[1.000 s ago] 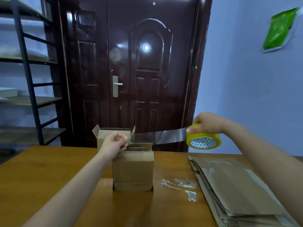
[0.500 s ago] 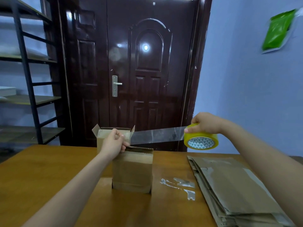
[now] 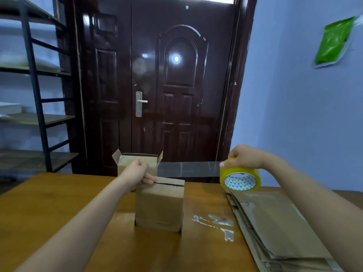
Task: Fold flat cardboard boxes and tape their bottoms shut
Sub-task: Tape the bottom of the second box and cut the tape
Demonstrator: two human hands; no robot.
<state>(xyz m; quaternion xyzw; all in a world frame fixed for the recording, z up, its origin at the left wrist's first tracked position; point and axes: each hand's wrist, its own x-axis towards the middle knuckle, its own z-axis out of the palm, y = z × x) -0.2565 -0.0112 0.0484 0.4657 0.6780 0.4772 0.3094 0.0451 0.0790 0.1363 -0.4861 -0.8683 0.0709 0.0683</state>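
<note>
A small brown cardboard box (image 3: 159, 207) stands on the wooden table (image 3: 49, 209), its closed flaps facing up with a dark seam between them. My left hand (image 3: 137, 171) sits at the box's top left edge and pinches the free end of a clear tape strip (image 3: 188, 169). The strip stretches level to the right, just above the box top, to a yellow tape roll (image 3: 240, 178). My right hand (image 3: 245, 157) grips that roll from above, in the air to the right of the box.
A second box (image 3: 135, 160) with open flaps stands behind the first. A stack of flat cardboard boxes (image 3: 279, 226) lies on the table's right side. Tape scraps (image 3: 216, 222) stick to the tabletop. A dark door and a metal shelf stand behind.
The box's top flaps have gone from slightly raised to flat. The tape strip and my left hand have dropped nearer the box top; the roll has shifted slightly left.
</note>
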